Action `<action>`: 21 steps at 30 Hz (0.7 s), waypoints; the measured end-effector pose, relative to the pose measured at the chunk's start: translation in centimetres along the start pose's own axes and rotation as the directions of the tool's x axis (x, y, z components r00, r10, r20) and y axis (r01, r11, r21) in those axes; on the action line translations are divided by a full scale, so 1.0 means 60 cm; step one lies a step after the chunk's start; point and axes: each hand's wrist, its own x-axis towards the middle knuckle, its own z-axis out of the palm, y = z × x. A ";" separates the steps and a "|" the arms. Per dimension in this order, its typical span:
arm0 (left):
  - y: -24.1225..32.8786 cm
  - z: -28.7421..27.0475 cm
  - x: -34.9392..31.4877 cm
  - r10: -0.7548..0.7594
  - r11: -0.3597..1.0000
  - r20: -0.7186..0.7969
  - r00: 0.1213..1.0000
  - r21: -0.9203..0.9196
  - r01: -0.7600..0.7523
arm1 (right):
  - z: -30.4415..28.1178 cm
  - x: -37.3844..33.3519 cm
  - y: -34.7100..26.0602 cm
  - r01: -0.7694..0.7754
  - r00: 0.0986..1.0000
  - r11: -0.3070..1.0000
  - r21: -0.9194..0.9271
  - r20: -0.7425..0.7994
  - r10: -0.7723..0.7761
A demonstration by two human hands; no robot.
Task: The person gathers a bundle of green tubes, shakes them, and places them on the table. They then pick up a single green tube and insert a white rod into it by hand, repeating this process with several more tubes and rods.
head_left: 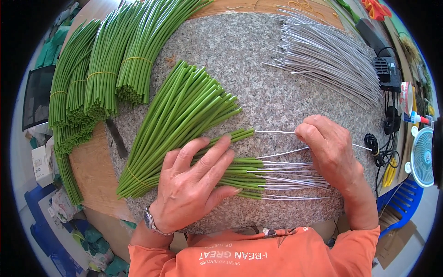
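My right hand [330,147] is closed in a pinch on a thin pale wire [276,132]. One end of the wire meets the tip of a green tube-like stem [242,134]; the other end sticks out past my wrist. Spread fingers of my left hand [194,182] lie over a fanned bundle of green stems [180,108], tied near its lower left end with a yellow band [137,177]. Below the pinched wire, several stems [247,173] have pale wires [290,180] protruding from their ends. My right hand partly covers some of these wires.
A stone slab [258,51] lies on a wooden table [92,171]. Banded green bundles [134,55] are piled at the far left. Loose grey wires [327,60] lie far right, near a black adapter [387,74], cables [376,150] and a small fan [422,157].
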 end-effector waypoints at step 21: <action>0.011 -0.001 0.001 0.006 0.999 0.040 0.999 0.050 -0.008 | 0.013 0.009 -0.006 0.045 0.999 0.999 0.030 -0.024 -0.044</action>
